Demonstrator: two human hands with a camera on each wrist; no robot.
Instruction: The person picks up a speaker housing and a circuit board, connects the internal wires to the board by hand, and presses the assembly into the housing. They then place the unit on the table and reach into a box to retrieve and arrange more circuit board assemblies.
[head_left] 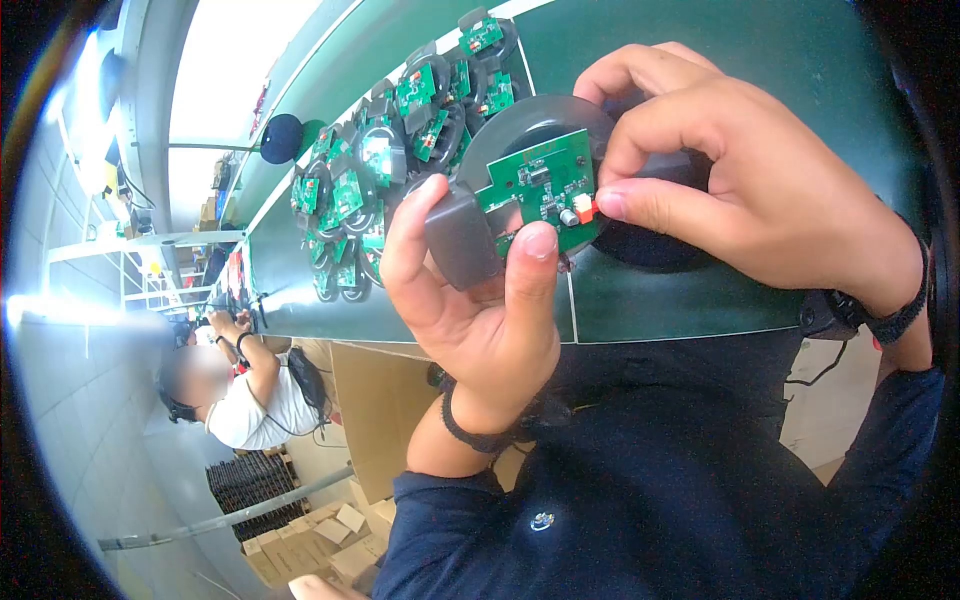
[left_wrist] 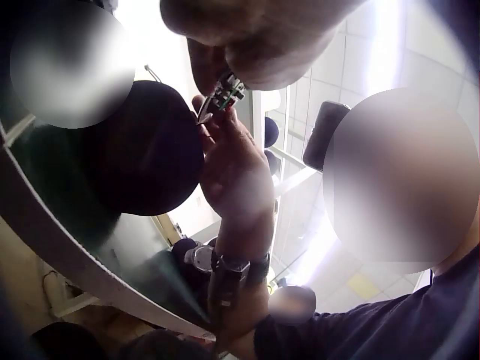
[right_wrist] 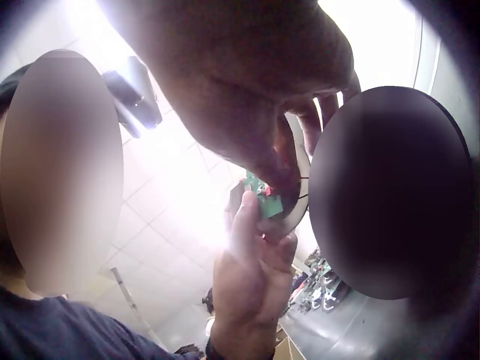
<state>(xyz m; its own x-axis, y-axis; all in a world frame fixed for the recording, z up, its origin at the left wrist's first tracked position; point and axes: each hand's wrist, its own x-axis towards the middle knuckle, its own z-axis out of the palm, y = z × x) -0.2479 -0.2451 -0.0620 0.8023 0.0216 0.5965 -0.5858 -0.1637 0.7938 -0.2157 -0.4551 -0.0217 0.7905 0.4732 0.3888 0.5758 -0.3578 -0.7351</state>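
A green circuit board [head_left: 545, 180] with small parts lies over a dark round piece [head_left: 530, 115] in the head view. The left hand [head_left: 480, 310] holds the board and a dark grey block [head_left: 462, 238] between thumb and fingers. At the board's right side, the right hand [head_left: 740, 170] pinches a small red and white connector [head_left: 585, 208] with thumb and index finger. In the right wrist view the board [right_wrist: 271, 205] shows between the left hand [right_wrist: 251, 289] and the right hand [right_wrist: 240, 90]. Thin wires run beside the right fingers there.
Several similar round pieces with green boards [head_left: 345, 195] are heaped on the green table [head_left: 660, 310] beyond the left hand. A dark ball-like object [head_left: 282, 138] stands farther off. Another person [head_left: 260, 400] in white is at the table's far left, with cardboard boxes [head_left: 330, 540] below.
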